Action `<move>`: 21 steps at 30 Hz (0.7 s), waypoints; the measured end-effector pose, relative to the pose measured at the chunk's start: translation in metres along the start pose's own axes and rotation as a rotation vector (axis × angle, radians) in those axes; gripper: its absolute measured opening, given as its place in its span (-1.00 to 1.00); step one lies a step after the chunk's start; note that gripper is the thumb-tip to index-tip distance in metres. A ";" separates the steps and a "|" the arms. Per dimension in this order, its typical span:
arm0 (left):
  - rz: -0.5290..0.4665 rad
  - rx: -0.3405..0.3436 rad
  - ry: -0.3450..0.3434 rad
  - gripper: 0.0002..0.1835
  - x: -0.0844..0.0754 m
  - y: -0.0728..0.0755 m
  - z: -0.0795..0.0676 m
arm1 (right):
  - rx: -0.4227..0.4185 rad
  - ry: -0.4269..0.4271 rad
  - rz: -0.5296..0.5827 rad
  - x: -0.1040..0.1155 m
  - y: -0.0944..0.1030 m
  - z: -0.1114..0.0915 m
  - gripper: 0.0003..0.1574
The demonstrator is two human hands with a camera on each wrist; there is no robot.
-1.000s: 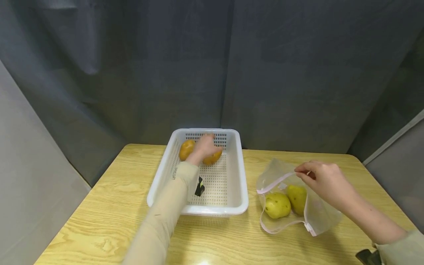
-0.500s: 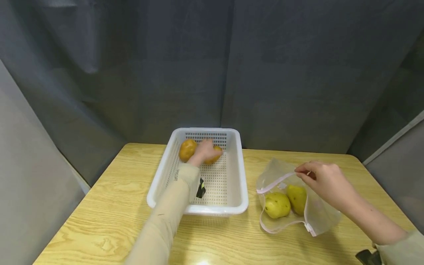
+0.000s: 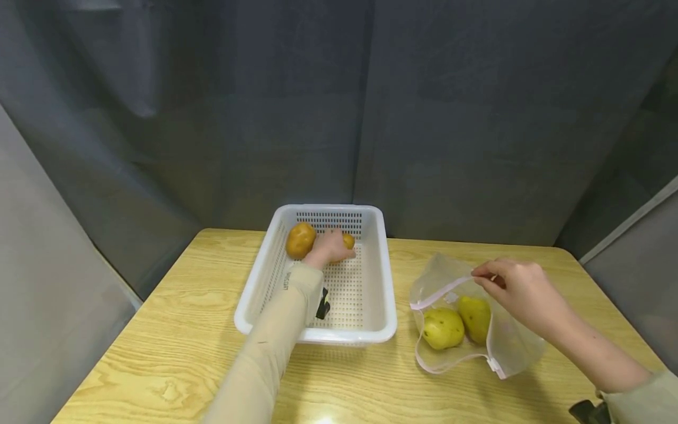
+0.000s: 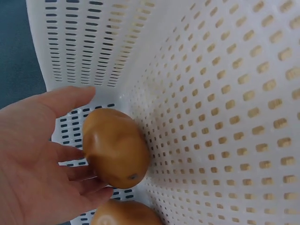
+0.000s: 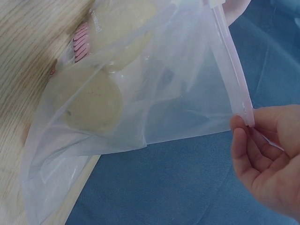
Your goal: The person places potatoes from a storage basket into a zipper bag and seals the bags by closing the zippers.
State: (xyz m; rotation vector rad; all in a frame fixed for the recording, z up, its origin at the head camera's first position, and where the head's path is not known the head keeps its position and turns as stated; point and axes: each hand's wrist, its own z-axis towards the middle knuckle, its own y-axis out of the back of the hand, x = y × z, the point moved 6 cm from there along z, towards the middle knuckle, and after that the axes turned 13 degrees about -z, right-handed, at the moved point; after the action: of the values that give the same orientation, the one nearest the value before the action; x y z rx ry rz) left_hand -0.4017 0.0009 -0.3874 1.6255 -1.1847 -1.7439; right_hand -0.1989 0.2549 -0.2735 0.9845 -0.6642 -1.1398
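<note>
In the white basket (image 3: 389, 282), my left hand (image 3: 329, 246) is at a brown potato (image 4: 117, 147). The left wrist view has its fingers bent behind the potato, seemingly touching it, while the thumb stands apart above. A second brown potato (image 3: 301, 240) lies left of that hand, against the basket's side. On the right, my right hand (image 3: 521, 291) pinches the pink zip edge of a clear zip bag (image 3: 516, 347) between thumb and index finger. Inside the bag lie two yellow potatoes, one at the left (image 3: 444, 328) and one beside it (image 3: 475, 318). The bag's mouth gapes open.
Basket and bag stand on a light wooden table (image 3: 159, 353). A dark curtain (image 3: 450, 118) hangs behind the table's far edge. The perforated basket wall (image 4: 220, 117) rises close around the left hand.
My left hand has lowered slightly towards the near side over the right-hand brown potato, uncovering more of the left one. The right hand and the bag stay put.
</note>
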 end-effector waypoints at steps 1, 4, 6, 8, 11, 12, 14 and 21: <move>0.004 0.005 0.003 -0.24 0.001 -0.001 0.000 | 0.001 0.000 0.003 0.000 0.000 0.000 -0.91; -0.010 0.006 0.025 -0.18 0.006 -0.002 0.001 | -0.007 0.006 0.001 0.001 0.000 0.000 -0.91; -0.027 0.001 0.044 -0.18 0.009 -0.003 0.002 | -0.014 0.009 -0.002 0.001 0.000 0.000 -0.91; -0.044 0.000 0.068 -0.18 0.012 -0.004 0.003 | -0.020 0.013 -0.007 0.001 0.000 0.000 -0.91; -0.051 -0.005 0.083 -0.21 0.013 -0.004 0.003 | -0.016 0.012 -0.007 0.001 0.001 0.000 -0.91; -0.052 -0.006 0.086 -0.22 0.014 -0.004 0.003 | -0.010 0.011 -0.006 0.001 0.001 0.000 -0.91; -0.053 -0.006 0.086 -0.24 0.013 -0.005 0.002 | 0.003 0.007 -0.004 0.001 0.001 0.001 -0.91; -0.040 0.001 0.069 -0.20 0.011 -0.007 0.004 | 0.009 0.007 0.000 0.002 0.002 0.001 -0.92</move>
State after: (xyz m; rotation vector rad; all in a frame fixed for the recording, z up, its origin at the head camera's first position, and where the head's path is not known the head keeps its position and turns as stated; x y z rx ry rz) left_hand -0.4063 -0.0033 -0.3991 1.7067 -1.1284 -1.6981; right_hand -0.1985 0.2534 -0.2714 0.9956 -0.6643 -1.1345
